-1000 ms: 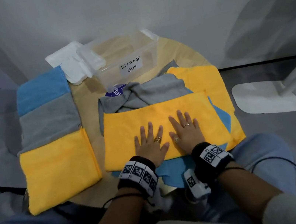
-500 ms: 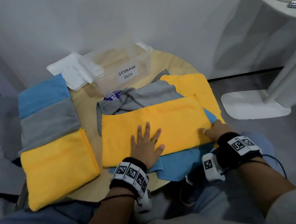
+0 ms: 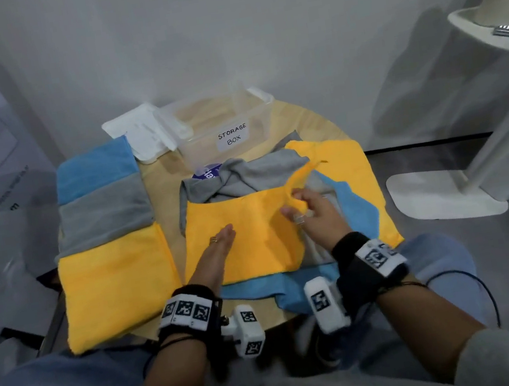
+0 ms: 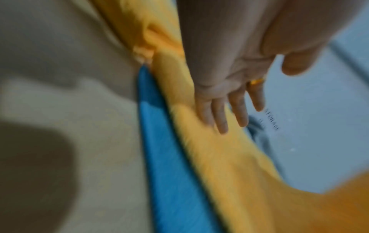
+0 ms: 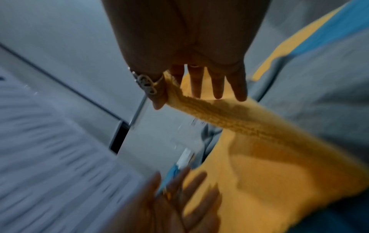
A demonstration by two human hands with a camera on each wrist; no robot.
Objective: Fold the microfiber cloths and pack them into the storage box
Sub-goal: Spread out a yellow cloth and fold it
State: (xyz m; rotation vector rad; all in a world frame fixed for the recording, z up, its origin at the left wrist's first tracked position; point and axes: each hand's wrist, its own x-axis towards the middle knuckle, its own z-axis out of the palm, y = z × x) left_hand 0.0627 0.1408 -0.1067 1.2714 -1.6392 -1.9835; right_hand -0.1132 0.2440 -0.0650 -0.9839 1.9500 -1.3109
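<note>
A half-folded yellow cloth [image 3: 243, 238] lies on the round table in front of me, on top of a grey cloth [image 3: 260, 172], a blue cloth [image 3: 356, 210] and another yellow cloth [image 3: 348, 161]. My left hand [image 3: 221, 241] stands on its edge with straight fingers on the middle of that cloth [image 4: 219, 149]. My right hand [image 3: 302, 208] pinches the cloth's right end [image 5: 209, 110] between thumb and fingers and holds it lifted above the left half. The clear storage box [image 3: 223, 131] with its label stands behind the pile.
Three folded cloths, blue [image 3: 94, 168], grey [image 3: 104, 213] and yellow [image 3: 115, 288], lie in a row at the table's left. The box's white lid [image 3: 137, 134] lies left of the box. A white stand's base [image 3: 440, 193] is on the floor at the right.
My right hand took hold of the yellow cloth's right end and has carried it up and leftward over the cloth. My left hand turned from flat onto its edge at the middle.
</note>
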